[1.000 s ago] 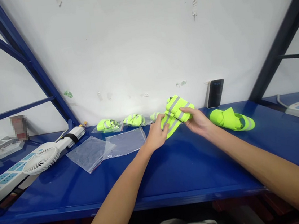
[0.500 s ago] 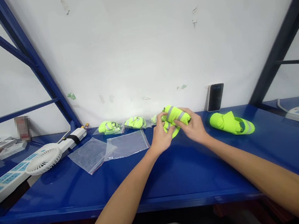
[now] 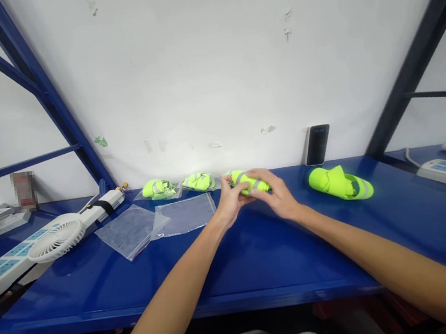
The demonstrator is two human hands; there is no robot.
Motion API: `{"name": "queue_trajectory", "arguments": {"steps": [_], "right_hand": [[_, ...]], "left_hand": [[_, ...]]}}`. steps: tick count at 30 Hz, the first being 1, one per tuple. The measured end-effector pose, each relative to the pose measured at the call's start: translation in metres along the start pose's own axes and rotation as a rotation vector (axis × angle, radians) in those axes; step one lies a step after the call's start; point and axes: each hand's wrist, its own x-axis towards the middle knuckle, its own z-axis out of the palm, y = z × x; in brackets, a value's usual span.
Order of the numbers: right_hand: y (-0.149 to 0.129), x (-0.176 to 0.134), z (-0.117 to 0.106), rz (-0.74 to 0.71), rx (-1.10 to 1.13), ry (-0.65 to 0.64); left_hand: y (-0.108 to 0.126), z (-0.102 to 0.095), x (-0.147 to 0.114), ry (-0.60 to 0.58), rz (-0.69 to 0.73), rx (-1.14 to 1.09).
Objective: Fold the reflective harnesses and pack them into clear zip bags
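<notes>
- White round-grilled plastic fan (image 3: 57, 241).
- Two flat, clear plastic bags (image 3: 127, 233), overlapping on the glossy blue tabletop (image 3: 268, 270).
- Left hand (image 3: 230, 201), fingers gripping a grey-striped fluorescent-yellow cloth roll (image 3: 244, 178), held between both hands.
- Right hand (image 3: 275, 193), thumb and fingers closed around the roll's right end.
- Loose fluorescent-yellow cloth bundle (image 3: 336, 183), lying apart.

Grey-striped neon-yel. cloth roll (image 3: 245, 179), plain blue tbl. (image 3: 267, 259), wht. fan (image 3: 56, 241)

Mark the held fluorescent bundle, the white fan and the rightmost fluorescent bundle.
Held fluorescent bundle (image 3: 243, 179): head view, on its exposed upper surface.
White fan (image 3: 56, 241): head view, on its round grille.
Rightmost fluorescent bundle (image 3: 339, 184): head view, on its middle.
</notes>
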Motion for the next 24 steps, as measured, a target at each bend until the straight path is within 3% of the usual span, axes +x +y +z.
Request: {"name": "queue_trajectory", "arguments": {"steps": [5,11,15,17,21,24], "right_hand": [[0.004,-0.001,0.000,-0.128,-0.132,-0.147],[0.024,-0.002,-0.005,-0.143,-0.175,-0.268],[0.021,-0.001,-0.006,-0.049,-0.132,-0.305],[0.018,0.000,-0.007,0.049,-0.101,-0.257],[0.014,0.002,-0.007,0.234,-0.025,-0.129],[0.009,0.003,-0.005,0.278,0.058,-0.073]], "left_hand": [[0.004,-0.005,-0.001,-0.011,-0.087,-0.040],[0.016,-0.009,-0.005,-0.039,-0.218,0.007],[0.031,-0.022,-0.009,-0.101,-0.236,0.315],[0.040,-0.033,-0.008,-0.129,-0.183,0.532],[0.048,-0.049,-0.005,-0.137,0.090,0.780],[0.044,-0.051,-0.004,-0.248,0.180,0.865]]}}
